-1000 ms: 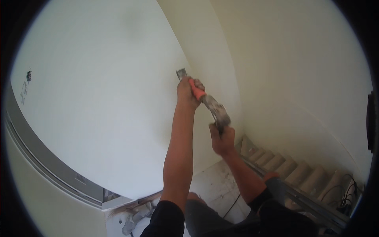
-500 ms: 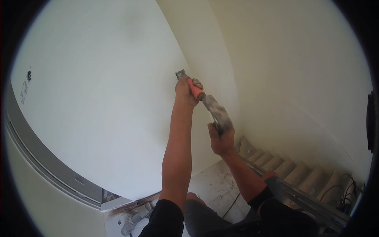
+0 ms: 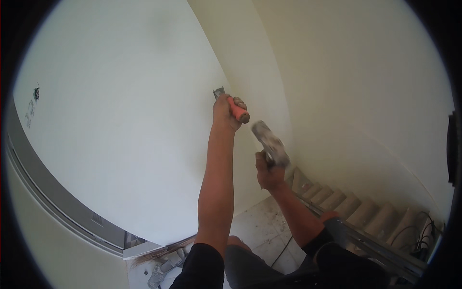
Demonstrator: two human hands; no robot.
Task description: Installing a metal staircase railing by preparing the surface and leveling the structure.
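Note:
My left hand (image 3: 230, 111) is wrapped round the orange-red handle (image 3: 238, 110) of a chisel. The chisel's grey metal end (image 3: 219, 92) points up at the pale wall, close to the corner; I cannot tell whether it touches. Lower and to the right, my right hand (image 3: 270, 172) is closed on a hammer. Its grey-brown block-shaped head (image 3: 270, 142) is smeared by motion, and most of its handle is hidden by my fingers. A small gap separates the hammer head from the butt of the chisel handle.
Stairs (image 3: 353, 207) run along the lower right beside a metal rail (image 3: 370, 243), with black cables (image 3: 426, 233) at their far right. Rubble lies on the tiled floor (image 3: 262, 226). A dark hole (image 3: 36, 93) marks the wall at left, above a grey frame (image 3: 57, 192).
The hammer head has moved back, down and to the right, away from the butt of the chisel handle. My left hand and the chisel have barely shifted.

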